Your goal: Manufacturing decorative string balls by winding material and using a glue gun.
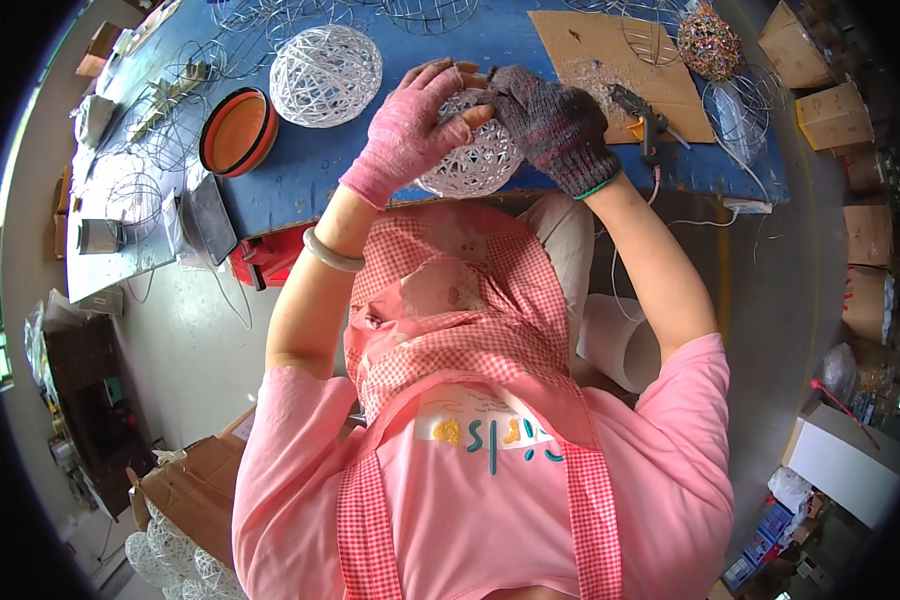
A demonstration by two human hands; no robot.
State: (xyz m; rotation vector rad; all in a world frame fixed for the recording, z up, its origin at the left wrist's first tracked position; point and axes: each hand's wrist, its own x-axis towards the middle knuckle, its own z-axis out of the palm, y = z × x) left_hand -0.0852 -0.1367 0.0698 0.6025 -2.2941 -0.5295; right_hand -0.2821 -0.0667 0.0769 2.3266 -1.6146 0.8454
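Note:
At the table's near edge is a white openwork ball of woven strands. My left hand, in a pink glove with bare fingertips, is curled over its left and upper side, the thumb pressing on the strands. My right hand, in a dark grey knitted glove, closes on the upper right of the same ball. The two hands' fingertips meet near its top, and whatever lies between them is hidden. A larger white woven ball sits farther left, touched by neither hand.
An orange bowl with a black rim stands on the blue table at left. Right of my hands, a glue gun lies by a cardboard sheet, its cord trailing off the edge. Wire frames and a multicoloured ball are around.

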